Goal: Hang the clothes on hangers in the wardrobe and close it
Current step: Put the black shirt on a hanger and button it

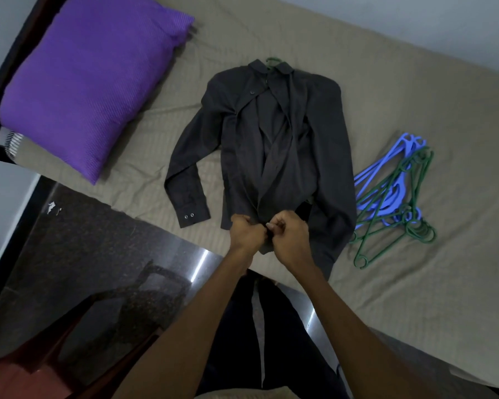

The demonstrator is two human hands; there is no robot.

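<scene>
A dark grey long-sleeved shirt [274, 145] lies flat on the bed, front side up and partly open. The green hook of a hanger [272, 61] pokes out at its collar; the hanger's body is hidden inside the shirt. My left hand [247, 233] and my right hand [290, 236] meet at the shirt's lower front edge, near the bed's side. Each hand pinches the fabric there, fingers curled. A pile of spare hangers [395, 197], blue and green, lies on the bed to the right of the shirt.
A purple pillow [90, 82] lies at the far left of the bed. The bed carries a tan sheet [415, 283]. Dark polished floor [98, 254] and a reddish-brown chair [35, 367] are at the lower left. No wardrobe is in view.
</scene>
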